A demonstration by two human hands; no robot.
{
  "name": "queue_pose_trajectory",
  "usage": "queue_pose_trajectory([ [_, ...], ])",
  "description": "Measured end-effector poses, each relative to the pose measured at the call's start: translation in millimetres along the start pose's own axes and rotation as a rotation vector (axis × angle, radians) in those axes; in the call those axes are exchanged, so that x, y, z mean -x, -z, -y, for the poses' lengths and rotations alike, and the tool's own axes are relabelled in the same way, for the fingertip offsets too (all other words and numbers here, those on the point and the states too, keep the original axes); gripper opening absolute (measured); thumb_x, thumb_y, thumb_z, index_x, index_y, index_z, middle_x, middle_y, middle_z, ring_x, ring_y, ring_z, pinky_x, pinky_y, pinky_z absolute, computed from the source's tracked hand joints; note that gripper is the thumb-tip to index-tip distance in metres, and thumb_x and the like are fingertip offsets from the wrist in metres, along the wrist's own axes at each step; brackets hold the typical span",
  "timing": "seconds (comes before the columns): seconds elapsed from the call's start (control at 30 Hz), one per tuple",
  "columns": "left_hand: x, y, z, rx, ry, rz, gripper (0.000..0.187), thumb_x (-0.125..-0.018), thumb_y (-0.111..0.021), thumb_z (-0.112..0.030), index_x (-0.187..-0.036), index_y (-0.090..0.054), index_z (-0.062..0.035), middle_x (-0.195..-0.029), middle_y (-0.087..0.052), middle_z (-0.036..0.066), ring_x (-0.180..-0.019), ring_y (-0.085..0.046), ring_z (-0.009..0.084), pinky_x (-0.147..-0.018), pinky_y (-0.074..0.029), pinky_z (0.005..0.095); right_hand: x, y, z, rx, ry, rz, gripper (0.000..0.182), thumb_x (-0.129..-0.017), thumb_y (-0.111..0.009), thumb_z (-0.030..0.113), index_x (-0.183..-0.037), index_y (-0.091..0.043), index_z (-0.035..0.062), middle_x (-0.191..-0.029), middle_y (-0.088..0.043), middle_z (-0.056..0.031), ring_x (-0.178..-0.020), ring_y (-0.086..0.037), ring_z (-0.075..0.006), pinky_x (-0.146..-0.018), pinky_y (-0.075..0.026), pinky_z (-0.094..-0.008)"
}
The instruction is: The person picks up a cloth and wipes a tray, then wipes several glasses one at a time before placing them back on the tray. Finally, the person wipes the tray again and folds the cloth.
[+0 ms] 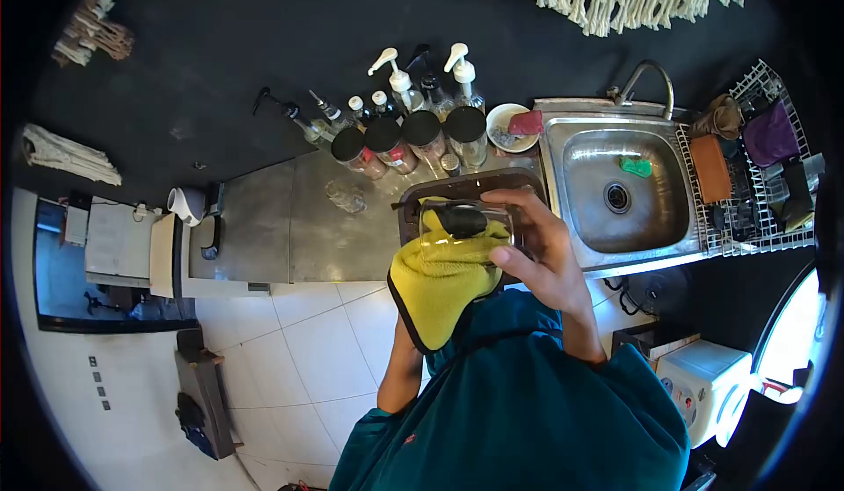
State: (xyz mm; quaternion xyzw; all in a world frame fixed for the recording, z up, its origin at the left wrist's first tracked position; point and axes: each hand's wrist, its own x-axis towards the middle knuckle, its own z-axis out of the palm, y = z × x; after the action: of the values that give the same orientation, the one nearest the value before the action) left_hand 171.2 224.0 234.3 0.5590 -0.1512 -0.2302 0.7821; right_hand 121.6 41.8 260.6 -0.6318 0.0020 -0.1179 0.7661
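My right hand (pixel 549 258) is closed around a clear drinking glass (pixel 488 223), which lies on its side in front of my chest. A yellow microfiber cloth (pixel 440 293) with a dark edge is tucked into the glass and hangs below it. That cloth covers my left hand, which holds it at the glass; the fingers are hidden, and only the left forearm (pixel 402 372) shows. Behind the glass is a dark brown tray (pixel 519 179) on the counter.
Jars with black lids (pixel 422 129) and pump bottles (pixel 400 82) line the wall. A white bowl (pixel 498 119) stands by the steel sink (pixel 580 192), which has a green sponge (pixel 635 167) in it. At the right is a wire dish rack (pixel 747 201). A clear glass object (pixel 345 196) lies on the counter (pixel 264 218).
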Motion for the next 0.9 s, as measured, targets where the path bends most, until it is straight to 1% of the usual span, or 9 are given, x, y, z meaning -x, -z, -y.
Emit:
queue_pose_trajectory([
  [0.07,-3.4,-3.7,0.2,-0.054,-0.022,0.009,0.04,-0.078,-0.071,-0.002,-0.115,-0.057,0.0001,-0.105,-0.065,0.01,-0.091,-0.063,0.0171,-0.08,-0.052,0.0282,2.2,1.4,-0.8,-0.021,-0.098,-0.024,0.058,-0.075,-0.076,0.008,-0.126,-0.051,0.001,-0.119,-0.06,-0.0136,-0.113,-0.056,-0.0209,-0.097,-0.044,-0.0334],
  [0.13,3.1,0.7,-3.3,-0.114,-0.048,0.016,0.039,-0.078,-0.071,-0.002,-0.115,-0.057,0.0002,-0.105,-0.065,0.01,-0.091,-0.064,0.0171,-0.08,-0.052,0.0282,1.9,5.0,-6.7,0.277,0.282,0.048,0.056,-0.072,-0.076,0.005,-0.124,-0.053,0.0016,-0.122,-0.059,-0.0141,-0.114,-0.058,-0.0233,-0.097,-0.044,-0.0342],
  [0.23,0.0,3.5,-9.3,-0.206,-0.096,0.037,0.039,-0.078,-0.071,-0.002,-0.114,-0.058,0.0003,-0.105,-0.065,0.01,-0.091,-0.064,0.0172,-0.079,-0.052,0.0282,0.5,9.7,6.3,0.522,0.376,0.168,0.064,-0.069,-0.075,-0.001,-0.127,-0.048,-0.0023,-0.131,-0.051,-0.0212,-0.122,-0.049,-0.0238,-0.102,-0.039,-0.0342],
  [0.33,0.7,-0.6,-10.3,-0.298,-0.154,0.059,0.038,-0.078,-0.07,-0.002,-0.114,-0.058,0.0004,-0.105,-0.065,0.01,-0.091,-0.064,0.0173,-0.079,-0.052,0.0282,-0.2,3.3,2.0,0.285,0.296,0.038,0.059,-0.071,-0.075,0.003,-0.125,-0.053,0.0019,-0.125,-0.058,-0.0144,-0.112,-0.059,-0.025,-0.097,-0.044,-0.0342],
  [0.53,-17.6,-11.7,-14.5,-0.482,-0.264,0.091,0.037,-0.078,-0.07,-0.002,-0.114,-0.058,0.0007,-0.105,-0.066,0.011,-0.091,-0.064,0.0175,-0.079,-0.052,0.0281,10.3,-1.5,8.1,-0.019,-0.058,-0.048,0.06,-0.069,-0.076,0.003,-0.124,-0.053,0.0009,-0.127,-0.057,-0.0155,-0.11,-0.06,-0.0265,-0.095,-0.046,-0.035],
  [0.63,-7.8,-6.5,-18.8,-0.574,-0.309,0.101,0.037,-0.079,-0.07,-0.002,-0.113,-0.058,0.0008,-0.105,-0.066,0.011,-0.09,-0.064,0.0175,-0.079,-0.052,0.0281,5.1,5.6,0.9,0.288,0.284,0.029,0.057,-0.069,-0.076,0.004,-0.122,-0.056,0.0015,-0.128,-0.056,-0.0159,-0.112,-0.059,-0.0255,-0.095,-0.046,-0.0357],
  [0.73,-12.6,5.9,-13.4,-0.673,-0.335,0.108,0.035,-0.078,-0.07,-0.002,-0.111,-0.06,0.0011,-0.103,-0.066,0.01,-0.089,-0.064,0.0174,-0.078,-0.052,0.0284,3.7,9.8,8.9,0.529,0.396,0.164,0.061,-0.069,-0.078,0.005,-0.124,-0.053,-0.0026,-0.128,-0.055,-0.0189,-0.117,-0.055,-0.0269,-0.099,-0.043,-0.0356],
  [0.87,-13.8,0.4,-17.0,-0.695,-0.279,0.1,0.032,-0.075,-0.072,-0.002,-0.106,-0.063,0.001,-0.097,-0.068,0.008,-0.085,-0.065,0.0168,-0.077,-0.052,0.0288,1.3,10.9,10.2,0.623,0.43,0.191,0.065,-0.07,-0.079,0.01,-0.126,-0.05,-0.0036,-0.13,-0.054,-0.0177,-0.118,-0.054,-0.0263,-0.098,-0.044,-0.0361],
  [0.9,-17.3,-8.4,-26.4,-0.673,-0.338,0.155,0.031,-0.076,-0.072,-0.003,-0.105,-0.063,0.0011,-0.096,-0.069,0.008,-0.084,-0.065,0.0167,-0.077,-0.052,0.0288,3.3,5.9,9.1,0.357,0.316,0.099,0.061,-0.072,-0.077,0.009,-0.126,-0.051,-0.0027,-0.126,-0.056,-0.0163,-0.116,-0.055,-0.0237,-0.096,-0.045,-0.0352],
])
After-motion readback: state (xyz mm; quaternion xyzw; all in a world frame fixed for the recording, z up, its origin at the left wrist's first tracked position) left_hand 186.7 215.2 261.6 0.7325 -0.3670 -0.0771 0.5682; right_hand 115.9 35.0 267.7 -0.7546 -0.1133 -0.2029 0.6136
